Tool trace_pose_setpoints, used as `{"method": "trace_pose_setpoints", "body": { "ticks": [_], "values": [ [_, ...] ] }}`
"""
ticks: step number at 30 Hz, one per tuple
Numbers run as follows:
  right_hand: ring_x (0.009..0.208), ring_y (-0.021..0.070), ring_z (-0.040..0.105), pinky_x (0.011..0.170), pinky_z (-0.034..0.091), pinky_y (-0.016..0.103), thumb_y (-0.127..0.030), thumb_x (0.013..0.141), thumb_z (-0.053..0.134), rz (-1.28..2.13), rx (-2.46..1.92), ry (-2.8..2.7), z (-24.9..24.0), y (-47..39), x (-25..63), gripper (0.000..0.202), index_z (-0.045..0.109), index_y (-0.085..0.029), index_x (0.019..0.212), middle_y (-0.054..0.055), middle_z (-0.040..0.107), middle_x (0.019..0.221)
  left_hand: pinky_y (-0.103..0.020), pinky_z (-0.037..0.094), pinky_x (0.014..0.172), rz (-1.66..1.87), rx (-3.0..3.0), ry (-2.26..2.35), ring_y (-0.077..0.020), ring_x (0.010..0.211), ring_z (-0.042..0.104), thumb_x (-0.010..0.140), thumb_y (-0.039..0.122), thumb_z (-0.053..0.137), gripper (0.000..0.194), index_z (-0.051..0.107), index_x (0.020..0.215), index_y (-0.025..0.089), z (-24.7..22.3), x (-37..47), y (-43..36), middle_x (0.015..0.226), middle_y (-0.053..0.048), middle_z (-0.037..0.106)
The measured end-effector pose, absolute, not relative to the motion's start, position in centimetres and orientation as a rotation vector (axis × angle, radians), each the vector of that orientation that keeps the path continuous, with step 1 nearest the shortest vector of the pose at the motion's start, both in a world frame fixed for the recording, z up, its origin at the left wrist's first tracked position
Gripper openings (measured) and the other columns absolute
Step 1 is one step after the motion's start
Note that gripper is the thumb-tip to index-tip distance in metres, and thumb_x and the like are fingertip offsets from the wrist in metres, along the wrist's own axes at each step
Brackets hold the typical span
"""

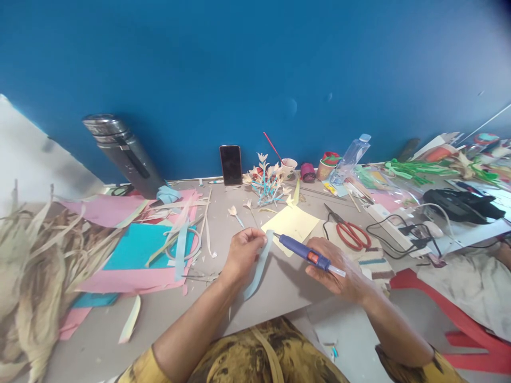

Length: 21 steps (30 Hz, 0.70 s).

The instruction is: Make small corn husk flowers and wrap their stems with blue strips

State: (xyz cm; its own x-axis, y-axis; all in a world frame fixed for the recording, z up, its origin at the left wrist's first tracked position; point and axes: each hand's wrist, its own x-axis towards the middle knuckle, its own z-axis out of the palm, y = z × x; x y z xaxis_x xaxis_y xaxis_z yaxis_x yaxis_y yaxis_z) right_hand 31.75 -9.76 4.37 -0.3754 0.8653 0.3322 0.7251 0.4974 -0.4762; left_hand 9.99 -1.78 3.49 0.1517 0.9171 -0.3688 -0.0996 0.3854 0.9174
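My left hand pinches the upper end of a pale blue paper strip, which hangs down over the table edge side. In my right hand is a blue hot glue gun, with a clear glue stick jutting from its back end. Its nozzle points left and is close to the top of the strip; whether they touch I cannot tell. Under the nozzle lies a yellow paper sheet. Two small pale flowers lie just beyond my left hand. Behind them stands a bunch of pale flowers on blue stems.
Red-handled scissors and a white power strip with cables lie right. A phone, a paper cup and a plastic bottle stand along the wall. Left are a dark flask, blue paper and dried husks.
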Motion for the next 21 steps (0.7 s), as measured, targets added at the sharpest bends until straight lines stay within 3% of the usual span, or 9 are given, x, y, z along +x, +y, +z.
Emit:
{"method": "trace_pose_setpoints", "body": {
  "ticks": [21],
  "values": [
    [0.065, 0.0179, 0.05, 0.06, 0.036, 0.03, -0.057, 0.103, 0.036, 0.312, -1.392, -2.198, 4.67, -9.85, 31.63, 0.042, 0.047, -0.021, 0.082, 0.002, 0.054, 0.072, -0.022, 0.044, 0.049, 0.871, 0.838, 1.116, -0.0102, 0.056, 0.052, 0.052, 0.027, 0.074, 0.02, 0.062, 0.064, 0.016, 3.49, 10.06, -1.94, 0.061, 0.002, 0.058]
  ]
}}
